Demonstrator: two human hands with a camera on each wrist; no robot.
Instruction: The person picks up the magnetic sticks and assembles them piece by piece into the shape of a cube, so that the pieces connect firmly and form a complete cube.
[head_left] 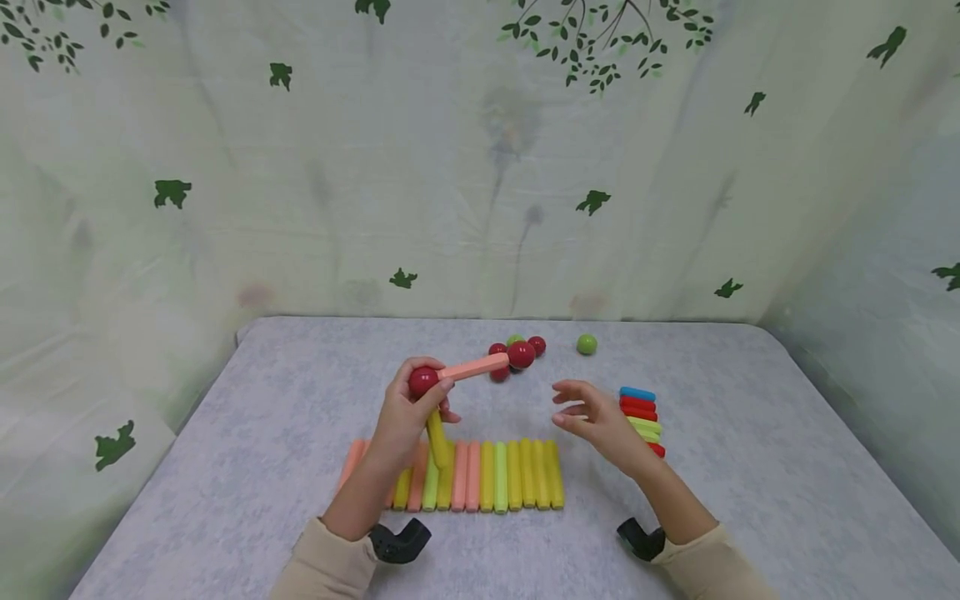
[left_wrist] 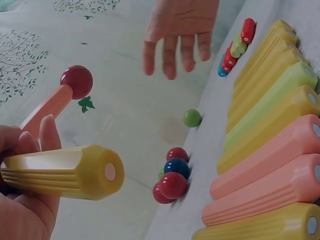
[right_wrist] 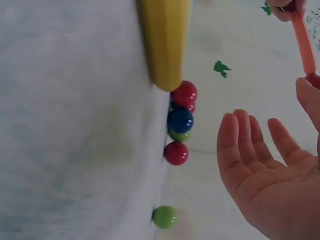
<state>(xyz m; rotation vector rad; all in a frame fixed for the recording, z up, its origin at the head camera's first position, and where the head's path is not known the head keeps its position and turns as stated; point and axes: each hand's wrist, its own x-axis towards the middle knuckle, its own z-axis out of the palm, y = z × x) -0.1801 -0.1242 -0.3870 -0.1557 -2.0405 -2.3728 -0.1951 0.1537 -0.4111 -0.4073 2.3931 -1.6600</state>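
Observation:
My left hand (head_left: 399, 415) grips a red ball (head_left: 423, 381) above the table. From this ball a pink stick (head_left: 474, 367) runs to the right, slightly upward, and carries a second red ball (head_left: 521, 354) on its far end. A yellow stick (left_wrist: 65, 172) also extends from the held ball; in the head view it points down toward the row of sticks. My right hand (head_left: 600, 423) hovers to the right, apart from the joined pieces. Its fingers are loosely bent with nothing between them, and the right wrist view shows the bare palm.
Yellow, pink and light green sticks (head_left: 486, 477) lie side by side in a row at the front. Short blue, red and green sticks (head_left: 639, 408) are stacked at the right. Several balls (head_left: 537, 343) cluster at the back, with a green ball (head_left: 587, 344) off to their right.

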